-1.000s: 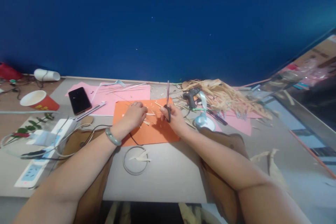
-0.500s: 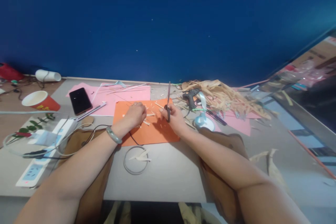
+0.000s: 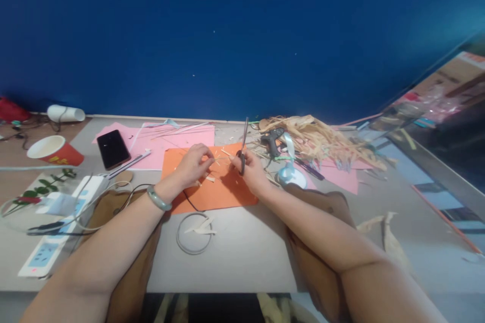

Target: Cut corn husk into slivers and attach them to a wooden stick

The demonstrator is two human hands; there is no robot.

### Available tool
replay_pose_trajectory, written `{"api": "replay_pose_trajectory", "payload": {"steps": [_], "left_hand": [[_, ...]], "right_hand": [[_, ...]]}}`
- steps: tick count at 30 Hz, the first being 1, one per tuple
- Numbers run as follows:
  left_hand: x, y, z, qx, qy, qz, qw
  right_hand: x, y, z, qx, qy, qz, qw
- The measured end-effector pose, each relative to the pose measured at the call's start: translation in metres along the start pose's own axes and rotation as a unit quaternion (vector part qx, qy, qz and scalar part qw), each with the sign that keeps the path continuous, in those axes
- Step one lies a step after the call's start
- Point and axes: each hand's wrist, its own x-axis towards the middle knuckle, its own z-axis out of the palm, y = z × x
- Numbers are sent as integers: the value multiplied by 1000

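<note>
Over an orange sheet (image 3: 227, 193), my left hand (image 3: 194, 164) pinches a thin pale strip (image 3: 220, 158) between thumb and fingertips. Its far end reaches toward my right hand (image 3: 253, 169), which is closed around dark-handled scissors (image 3: 244, 144) with the blades pointing up and away. Small cut bits of pale husk (image 3: 210, 178) lie on the sheet between the hands. Nearer to me, a grey ring (image 3: 194, 251) lies on the table with a piece of pale husk (image 3: 202, 227) across it.
Dried husk strips (image 3: 322, 139) are heaped at the back right beside a black glue gun (image 3: 272, 141) and a tape roll (image 3: 291, 176). On the left are a phone (image 3: 112, 149), a red paper cup (image 3: 56, 150), a power strip (image 3: 56, 232) and loose cables. A blue panel (image 3: 227, 35) stands behind.
My left hand has turned and opened from a curled position into a fingertip pinch, with a thin strip now showing between the hands. The scissors have tilted slightly to the right.
</note>
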Motion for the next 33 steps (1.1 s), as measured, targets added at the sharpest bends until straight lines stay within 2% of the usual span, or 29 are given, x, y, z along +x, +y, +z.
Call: {"api": "replay_pose_trajectory", "payload": {"steps": [3, 8, 11, 15, 17, 20, 22, 25, 27, 29, 31, 33], "left_hand": [[-2, 10, -9, 4, 65, 78, 995], [-4, 15, -17, 73, 92, 195, 974], [-6, 16, -19, 102, 87, 225, 965], [-9, 19, -21, 118, 45, 240, 963], [-9, 19, -21, 121, 29, 240, 963], [-9, 20, -20, 92, 34, 226, 969], [-8, 21, -19, 34, 48, 201, 978], [-8, 23, -19, -75, 42, 117, 989], [-9, 25, -20, -126, 3, 39, 991], [-9, 26, -21, -152, -70, -19, 986], [-8, 26, -22, -166, -145, -39, 975], [-8, 26, -23, -177, -189, -44, 965]], "right_hand": [[1, -1, 1, 39, -11, 28, 999], [6, -3, 0, 138, -55, 71, 986], [6, -5, -1, 159, -71, 73, 982], [4, -6, -2, 147, -112, 62, 981], [3, -6, -2, 136, -110, 48, 983], [1, -7, -3, 109, -101, 36, 988], [-1, -8, -3, 92, -105, 30, 990], [-4, -8, -3, 68, -130, 20, 989], [-7, -8, -3, 53, -149, 8, 987], [-9, -8, -2, 32, -168, -11, 985], [-10, -8, -2, 11, -182, -31, 983], [-11, -7, -2, -1, -192, -43, 980]]}}
